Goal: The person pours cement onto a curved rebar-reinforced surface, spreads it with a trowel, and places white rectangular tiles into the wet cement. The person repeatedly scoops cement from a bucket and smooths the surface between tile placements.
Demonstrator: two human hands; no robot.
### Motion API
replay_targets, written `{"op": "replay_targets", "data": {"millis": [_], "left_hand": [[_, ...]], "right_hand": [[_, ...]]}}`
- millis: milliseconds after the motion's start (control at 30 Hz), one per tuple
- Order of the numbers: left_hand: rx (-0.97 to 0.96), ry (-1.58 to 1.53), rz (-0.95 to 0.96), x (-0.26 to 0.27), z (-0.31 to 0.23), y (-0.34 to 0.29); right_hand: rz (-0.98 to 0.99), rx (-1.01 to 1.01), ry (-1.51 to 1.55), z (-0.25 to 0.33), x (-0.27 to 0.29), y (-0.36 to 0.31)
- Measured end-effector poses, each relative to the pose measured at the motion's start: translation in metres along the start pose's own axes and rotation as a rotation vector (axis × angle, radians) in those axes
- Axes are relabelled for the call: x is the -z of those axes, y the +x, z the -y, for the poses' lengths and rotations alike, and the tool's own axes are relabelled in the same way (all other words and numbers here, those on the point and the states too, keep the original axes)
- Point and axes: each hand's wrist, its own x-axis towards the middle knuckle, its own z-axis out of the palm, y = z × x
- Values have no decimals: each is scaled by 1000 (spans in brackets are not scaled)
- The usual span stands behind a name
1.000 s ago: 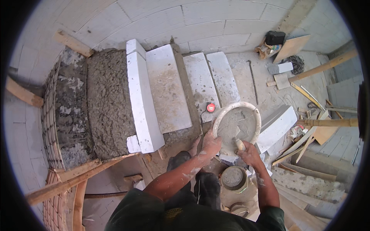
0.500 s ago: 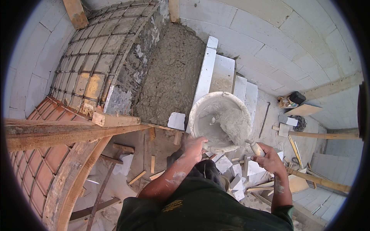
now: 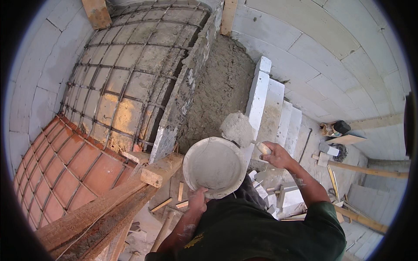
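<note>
The right hand (image 3: 277,155) is wrapped around the pale handle of a trowel (image 3: 263,148), its blade hidden under a rounded heap of wet grey mortar (image 3: 236,128). The left hand (image 3: 198,200) grips the near rim of a round, whitish, mortar-smeared bucket (image 3: 187,172), which holds smooth grey paste. The loaded trowel is at the bucket's far right side, in front of the near end of a rough strip of wet grey concrete (image 3: 217,87); whether the heap touches the strip I cannot tell.

Along the strip's right side stands a long white block (image 3: 258,98), with pale stepped slabs (image 3: 271,115) farther right. On its left runs an upright, grey-stained board (image 3: 185,93), and beyond that a dark steel bar grid (image 3: 126,68) over grey panels. Near left, a rough brown timber beam (image 3: 98,211) crosses in front of reddish panels (image 3: 65,174) under more bars. Far right, a black bag (image 3: 342,127) lies near the pale block wall (image 3: 300,48).
</note>
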Motion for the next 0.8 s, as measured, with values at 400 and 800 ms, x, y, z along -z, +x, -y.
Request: {"op": "replay_targets", "data": {"millis": [400,800], "left_hand": [[49,140,-226,5,26,-15],[-4,-217,-428,-32,57,-29]], "right_hand": [[91,-214,-213,24,148,222],[-58,-197,-342,-35,281,372]]}}
